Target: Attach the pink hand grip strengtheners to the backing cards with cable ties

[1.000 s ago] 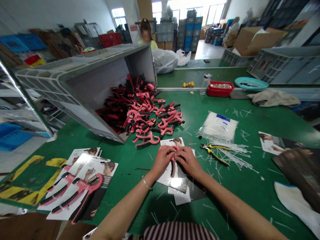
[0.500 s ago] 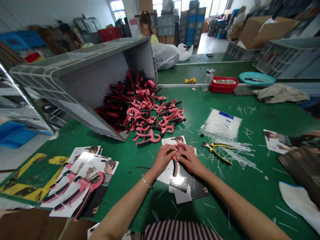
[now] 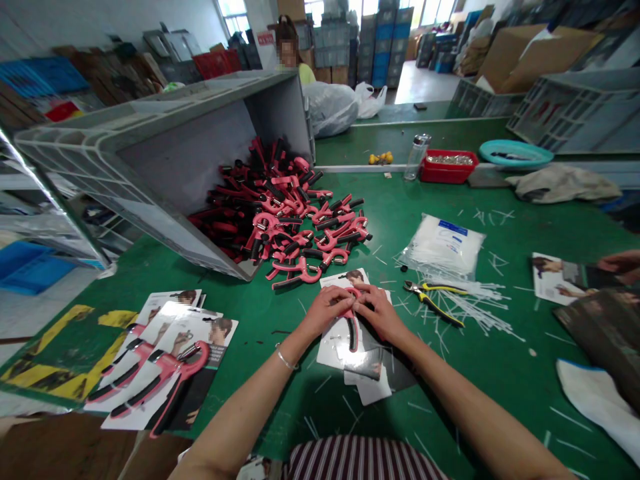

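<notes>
On the green counter (image 3: pixel 450 200), the left hand (image 3: pixel 325 310) and right hand (image 3: pixel 383 317) meet, both pinching a pink-and-black plastic hand gripper (image 3: pixel 353 333) against a printed white card (image 3: pixel 333 347).

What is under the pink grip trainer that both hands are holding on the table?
A white printed card lies under the grip trainer, with more cards below it on the green table. The left hand and right hand hide the trainer's top end.

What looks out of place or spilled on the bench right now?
The grey crate lies tipped on its side, and its pink-and-black hand grippers spill out in a heap onto the green table. White offcuts are strewn around the pliers. The left hand and right hand pinch a lone gripper on its card.
</notes>
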{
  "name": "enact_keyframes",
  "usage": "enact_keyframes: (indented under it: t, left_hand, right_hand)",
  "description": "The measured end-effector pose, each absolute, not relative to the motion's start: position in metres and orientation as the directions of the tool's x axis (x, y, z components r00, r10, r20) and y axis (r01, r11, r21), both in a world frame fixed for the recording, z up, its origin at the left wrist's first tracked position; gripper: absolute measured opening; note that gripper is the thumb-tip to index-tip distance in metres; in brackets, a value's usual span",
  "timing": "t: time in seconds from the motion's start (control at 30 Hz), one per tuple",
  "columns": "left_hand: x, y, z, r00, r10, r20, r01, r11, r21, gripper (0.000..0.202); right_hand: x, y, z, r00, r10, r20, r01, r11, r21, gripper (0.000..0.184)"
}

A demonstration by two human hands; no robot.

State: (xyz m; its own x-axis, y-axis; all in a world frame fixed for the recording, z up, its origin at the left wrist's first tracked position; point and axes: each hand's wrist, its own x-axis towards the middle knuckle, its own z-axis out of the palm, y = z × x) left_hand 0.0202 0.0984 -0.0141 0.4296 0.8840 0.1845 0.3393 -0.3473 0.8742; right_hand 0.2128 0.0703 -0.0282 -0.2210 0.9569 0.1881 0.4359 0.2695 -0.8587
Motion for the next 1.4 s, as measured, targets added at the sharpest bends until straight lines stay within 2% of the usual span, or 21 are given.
enact_keyframes:
  t: [0.1, 0.2, 0.3, 0.37, 0.43, 0.53, 0.63, 0.67, 0.77, 0.87, 0.93, 1.0, 1.07, 1.13, 1.3, 1.4]
  left_hand:
    - [0.03, 0.094, -0.004, 0.306, 0.934, 0.184, 0.415, -0.304, 0.857, 0.014]
    - [0.044, 0.075, 0.001, 0.305, 0.907, 0.291, 0.535, -0.416, 0.735, 0.013]
    - [0.053, 0.049, -0.005, 0.442, 0.822, 0.359, 0.618, -0.569, 0.542, 0.015]
    - [0.054, 0.035, -0.013, 0.56, 0.756, 0.339, 0.638, -0.655, 0.405, 0.018]
    - [0.051, 0.026, -0.017, 0.656, 0.697, 0.288, 0.621, -0.716, 0.319, 0.018]
    - [0.039, 0.019, -0.011, 0.601, 0.752, 0.273, 0.669, -0.659, 0.342, 0.02]
    - [0.022, 0.013, -0.001, 0.375, 0.895, 0.242, 0.806, -0.443, 0.391, 0.05]
    - [0.018, 0.011, 0.0, 0.338, 0.917, 0.211, 0.832, -0.396, 0.389, 0.053]
    - [0.011, 0.009, -0.003, 0.361, 0.925, 0.117, 0.84, -0.377, 0.39, 0.034]
    - [0.011, 0.011, -0.007, 0.349, 0.934, 0.073, 0.825, -0.343, 0.449, 0.012]
    - [0.011, 0.013, -0.007, 0.322, 0.945, 0.054, 0.808, -0.304, 0.504, 0.008]
    - [0.006, 0.014, -0.005, 0.343, 0.938, 0.045, 0.762, -0.306, 0.571, 0.012]
    - [-0.002, 0.014, -0.004, 0.398, 0.917, 0.034, 0.703, -0.329, 0.63, 0.02]
    - [-0.011, 0.014, -0.005, 0.437, 0.899, 0.02, 0.672, -0.341, 0.658, 0.022]
    - [-0.015, 0.016, -0.011, 0.423, 0.905, 0.051, 0.655, -0.344, 0.673, 0.018]
    - [-0.007, 0.017, -0.01, 0.44, 0.889, 0.126, 0.592, -0.393, 0.704, 0.02]
  right_hand:
    - [0.211, 0.072, -0.034, -0.176, 0.963, 0.204, 0.423, 0.262, -0.868, 0.018]
    - [0.207, 0.07, -0.04, -0.065, 0.973, 0.221, 0.433, 0.227, -0.872, 0.027]
    - [0.201, 0.07, -0.045, -0.007, 0.963, 0.271, 0.453, 0.244, -0.857, 0.033]
    - [0.2, 0.071, -0.046, -0.019, 0.955, 0.295, 0.469, 0.269, -0.841, 0.036]
    - [0.201, 0.073, -0.043, -0.037, 0.955, 0.294, 0.481, 0.275, -0.833, 0.036]
    - [0.21, 0.067, -0.03, -0.027, 0.953, 0.301, 0.514, 0.271, -0.814, 0.027]
    - [0.222, 0.048, -0.01, -0.147, 0.954, 0.262, 0.601, 0.297, -0.742, 0.014]
    - [0.224, 0.039, -0.004, -0.23, 0.948, 0.22, 0.637, 0.318, -0.702, 0.012]
    - [0.218, 0.015, 0.007, -0.447, 0.891, 0.083, 0.759, 0.427, -0.491, 0.01]
    - [0.198, 0.002, 0.009, -0.508, 0.861, 0.029, 0.837, 0.501, -0.219, 0.009]
    - [0.185, 0.001, 0.009, -0.503, 0.864, 0.023, 0.856, 0.502, -0.122, 0.014]
    - [0.177, 0.003, 0.01, -0.489, 0.871, 0.04, 0.867, 0.491, -0.085, 0.018]
    - [0.175, 0.005, 0.012, -0.473, 0.878, 0.069, 0.875, 0.477, -0.085, 0.017]
    - [0.177, 0.007, 0.014, -0.461, 0.882, 0.093, 0.87, 0.471, -0.145, 0.016]
    - [0.186, 0.009, 0.015, -0.446, 0.889, 0.106, 0.753, 0.437, -0.492, 0.01]
    - [0.191, 0.013, 0.008, -0.427, 0.896, 0.119, 0.709, 0.414, -0.571, 0.009]
